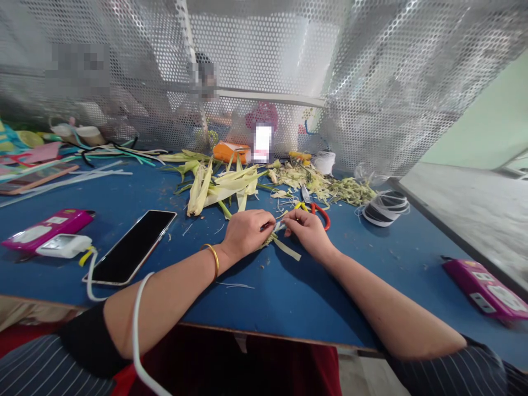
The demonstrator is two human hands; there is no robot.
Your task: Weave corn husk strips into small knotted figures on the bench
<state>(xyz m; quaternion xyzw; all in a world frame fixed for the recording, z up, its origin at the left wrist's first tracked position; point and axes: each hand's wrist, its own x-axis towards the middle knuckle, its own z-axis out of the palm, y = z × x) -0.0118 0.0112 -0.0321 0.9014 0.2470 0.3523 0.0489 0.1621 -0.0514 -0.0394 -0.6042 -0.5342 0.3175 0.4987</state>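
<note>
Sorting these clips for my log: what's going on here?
A person works with both hands over a blue table. The left hand holds a small greenish piece, a pale strip sticking out beside it. The right hand is close by, fingers bent; its grip is unclear. Husks lie beyond; a phone lies near the left arm.

Around the middle of the blue tabletop (330,297), the left hand (248,230) holds a small bundle (269,240), a pale strip (290,250) beside it. The right hand (308,230) bends its fingers close by. Corn husks (225,190) lie toward the back edge, string (385,209) near the right edge, a phone (134,247) nearer the front-left corner.
</note>
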